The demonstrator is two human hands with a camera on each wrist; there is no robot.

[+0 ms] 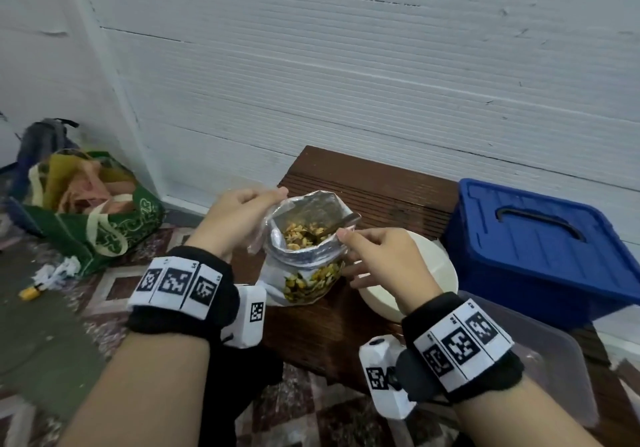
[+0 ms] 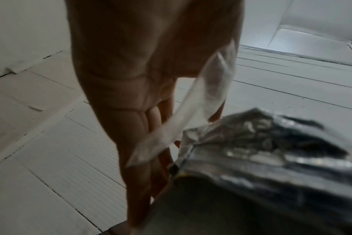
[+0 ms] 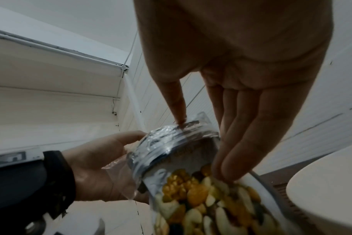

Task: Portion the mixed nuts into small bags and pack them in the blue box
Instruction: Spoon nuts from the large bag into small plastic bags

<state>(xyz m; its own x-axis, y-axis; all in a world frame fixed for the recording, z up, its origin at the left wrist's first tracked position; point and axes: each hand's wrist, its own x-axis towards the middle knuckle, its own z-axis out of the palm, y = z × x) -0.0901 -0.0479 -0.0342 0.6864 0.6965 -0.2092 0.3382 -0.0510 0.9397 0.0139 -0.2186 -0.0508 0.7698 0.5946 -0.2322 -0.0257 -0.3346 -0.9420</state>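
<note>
Foil-lined printed pouch of mixed nuts [image 1: 304, 259] stands open on brown slatted table [image 1: 377, 183]. Left hand [image 1: 239, 218] pinches small clear plastic bag [image 1: 258, 239]; right hand [image 1: 377, 259] grips metal spoon [image 1: 341, 227]. Risk: unsupported pouch tips, spilling nuts.

Blue box [image 1: 540, 249], silver-lined nut pouch [image 1: 304, 259], green patterned tote [image 1: 100, 225], dark-brown table [image 1: 374, 187]

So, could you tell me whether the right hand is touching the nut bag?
Touching: the right wrist view shows the right hand with its thumb on the nut bag rim.
</note>
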